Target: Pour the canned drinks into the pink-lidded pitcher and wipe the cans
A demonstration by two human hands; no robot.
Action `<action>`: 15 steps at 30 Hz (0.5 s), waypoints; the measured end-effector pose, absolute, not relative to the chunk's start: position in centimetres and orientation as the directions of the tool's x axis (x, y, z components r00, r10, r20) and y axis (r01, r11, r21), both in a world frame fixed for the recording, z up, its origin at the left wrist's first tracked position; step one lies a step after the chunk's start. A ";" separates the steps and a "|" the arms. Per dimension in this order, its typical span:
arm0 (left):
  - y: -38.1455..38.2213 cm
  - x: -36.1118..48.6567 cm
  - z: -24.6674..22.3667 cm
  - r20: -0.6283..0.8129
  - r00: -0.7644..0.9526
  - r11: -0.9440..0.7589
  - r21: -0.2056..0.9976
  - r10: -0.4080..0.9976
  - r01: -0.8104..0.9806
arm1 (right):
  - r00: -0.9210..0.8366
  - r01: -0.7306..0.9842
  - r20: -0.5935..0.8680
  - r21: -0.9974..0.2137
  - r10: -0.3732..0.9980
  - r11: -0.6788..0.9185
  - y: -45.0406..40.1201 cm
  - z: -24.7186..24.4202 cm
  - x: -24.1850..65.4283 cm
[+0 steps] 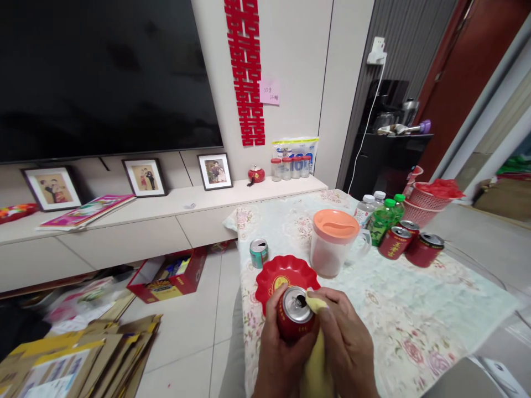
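Note:
My left hand (276, 354) is wrapped round a red drink can (295, 320), its opened silver top tilted towards me. My right hand (348, 337) pinches a yellow cloth (317, 359) and presses a fold of it to the can's rim, beside the mouth opening. The rest of the cloth hangs down between my hands. Just behind the can lies a red scalloped plate (267, 276), partly hidden by the can and my hands. A small teal can (259, 254) stands left of the plate. To the right is a clear plastic pitcher (329, 254) with an orange lid.
Red cans (394, 243), green bottles (379, 224) and clear bottles (365, 207) stand at the right of the flowered tablecloth (394, 298). Pink baskets (421, 213) are behind them. A low white cabinet (174, 207) runs along the wall. Flattened cardboard (120, 354) and a red box (194, 276) lie on the floor.

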State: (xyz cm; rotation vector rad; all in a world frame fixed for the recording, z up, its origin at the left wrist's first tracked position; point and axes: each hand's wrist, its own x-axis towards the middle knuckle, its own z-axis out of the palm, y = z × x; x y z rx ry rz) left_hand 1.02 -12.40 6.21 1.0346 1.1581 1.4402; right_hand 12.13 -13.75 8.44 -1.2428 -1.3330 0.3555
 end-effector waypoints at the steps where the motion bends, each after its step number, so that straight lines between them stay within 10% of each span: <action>1: -12.4 1.1 6.0 0.065 -0.170 -0.091 0.984 0.983 -0.152 | 0.254 0.478 0.548 -0.787 0.797 0.389 -13.6 8.6 12.4; 15: -12.3 0.9 4.4 0.249 -0.241 -0.247 0.968 0.938 0.039 | 0.121 0.702 0.671 -0.579 0.731 0.415 -14.1 10.6 12.2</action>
